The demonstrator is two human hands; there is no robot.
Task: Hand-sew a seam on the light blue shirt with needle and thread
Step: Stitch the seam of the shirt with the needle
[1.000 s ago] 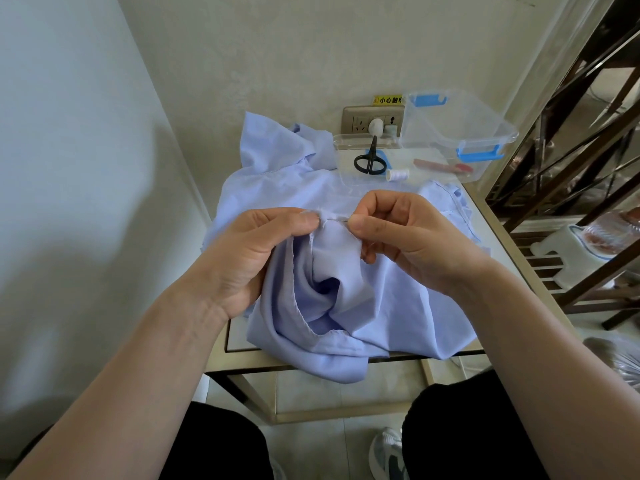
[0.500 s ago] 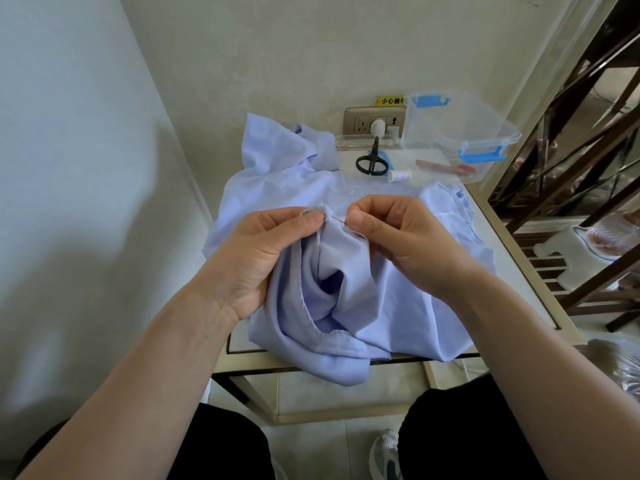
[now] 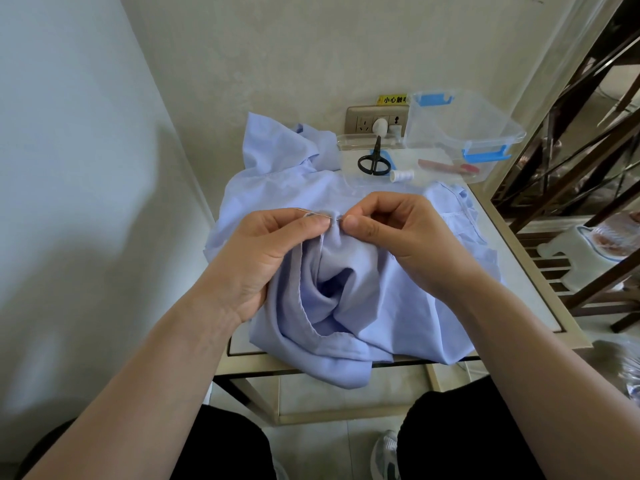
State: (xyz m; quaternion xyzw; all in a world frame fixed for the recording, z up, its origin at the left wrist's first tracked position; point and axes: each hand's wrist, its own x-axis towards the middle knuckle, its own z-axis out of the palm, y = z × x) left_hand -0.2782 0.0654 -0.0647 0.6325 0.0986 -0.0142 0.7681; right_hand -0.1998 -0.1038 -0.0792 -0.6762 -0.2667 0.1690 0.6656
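The light blue shirt (image 3: 363,306) lies bunched on a small table (image 3: 540,292), one fold raised between my hands. My left hand (image 3: 263,251) pinches that fold between thumb and forefinger. A thin needle (image 3: 313,213) runs through the seam edge, its tip pointing left above my left thumb. My right hand (image 3: 408,237) pinches the needle's rear end at the fold, thumb tip close to my left thumb. I cannot make out the thread.
Behind the shirt lie black scissors (image 3: 374,161), a white thread spool (image 3: 401,175) and a red tool (image 3: 450,167) on a clear lid. A clear box (image 3: 460,126) with blue clips leans there. Walls stand left and behind; a dark railing (image 3: 571,133) stands right.
The needle has gone leftward through the fold; its tip now shows above my left thumb. My right thumb has closed in on my left thumb.
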